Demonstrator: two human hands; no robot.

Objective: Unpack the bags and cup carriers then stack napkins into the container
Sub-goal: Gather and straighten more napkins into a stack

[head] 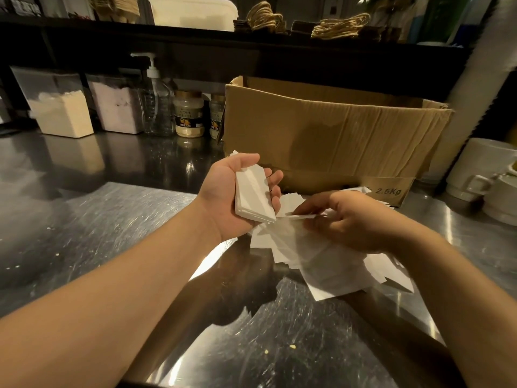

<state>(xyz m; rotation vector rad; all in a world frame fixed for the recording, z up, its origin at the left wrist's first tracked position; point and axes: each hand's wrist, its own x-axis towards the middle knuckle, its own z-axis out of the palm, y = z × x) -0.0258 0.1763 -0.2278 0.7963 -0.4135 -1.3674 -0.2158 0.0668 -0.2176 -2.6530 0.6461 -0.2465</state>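
Observation:
My left hand (223, 191) is palm up above the steel counter and grips a small stack of white folded napkins (253, 196), thumb over the top and fingers curled under. Just to its right, my right hand (352, 219) pinches a single napkin (303, 216) by its edge, level with the bottom of the stack. Under both hands a loose pile of white napkins (330, 264) lies scattered on the counter. An open brown cardboard box (335, 130) stands right behind the hands.
Along the back wall stand two clear tubs of powder (63, 113), a pump bottle (156, 107) and two jars (188, 113). White cups (481, 175) sit at the right edge. A dark shelf above holds bundles of twine-handled bags (341, 26). The steel counter (98, 225) stretches left.

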